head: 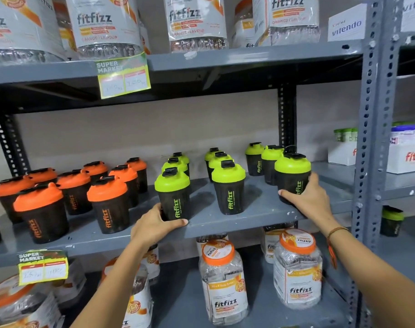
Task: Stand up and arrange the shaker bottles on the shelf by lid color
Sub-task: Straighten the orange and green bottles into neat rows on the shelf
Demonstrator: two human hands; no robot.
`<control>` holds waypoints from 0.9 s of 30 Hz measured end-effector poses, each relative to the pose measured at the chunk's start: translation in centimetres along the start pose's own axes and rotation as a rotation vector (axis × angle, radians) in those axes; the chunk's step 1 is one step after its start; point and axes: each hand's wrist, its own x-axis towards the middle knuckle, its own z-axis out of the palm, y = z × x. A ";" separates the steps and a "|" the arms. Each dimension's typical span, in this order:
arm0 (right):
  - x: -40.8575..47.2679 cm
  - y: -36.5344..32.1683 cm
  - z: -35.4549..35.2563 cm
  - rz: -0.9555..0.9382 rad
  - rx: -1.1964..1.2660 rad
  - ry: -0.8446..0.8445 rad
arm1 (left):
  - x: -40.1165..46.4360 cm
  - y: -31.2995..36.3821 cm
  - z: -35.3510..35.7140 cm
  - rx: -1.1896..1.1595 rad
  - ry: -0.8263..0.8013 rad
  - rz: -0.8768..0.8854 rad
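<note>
Black shaker bottles stand upright on the grey middle shelf point(237, 223). Several orange-lid bottles point(107, 202) fill the left half. Several green-lid bottles stand in three rows on the right half, one row led by a free-standing bottle point(228, 185). My left hand point(154, 224) grips the base of the front green-lid bottle point(173, 192) of the left green row, near the shelf's front edge. My right hand point(308, 197) wraps the lower body of the front green-lid bottle point(293, 174) of the right green row.
Large fitfizz jars point(222, 280) with orange lids fill the shelf below, and more jars point(197, 22) line the shelf above. Price tags point(123, 75) hang from the shelf edges. A grey perforated upright point(374, 138) bounds the right side, with boxes point(407, 155) beyond.
</note>
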 end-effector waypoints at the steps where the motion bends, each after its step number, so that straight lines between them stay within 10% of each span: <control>1: 0.2 0.2 0.0 0.000 -0.020 -0.002 | 0.0 0.0 0.1 0.008 0.016 0.003; 27: 1.0 1.9 -1.2 -0.060 -0.053 -0.005 | -0.3 0.1 1.0 0.071 0.128 0.030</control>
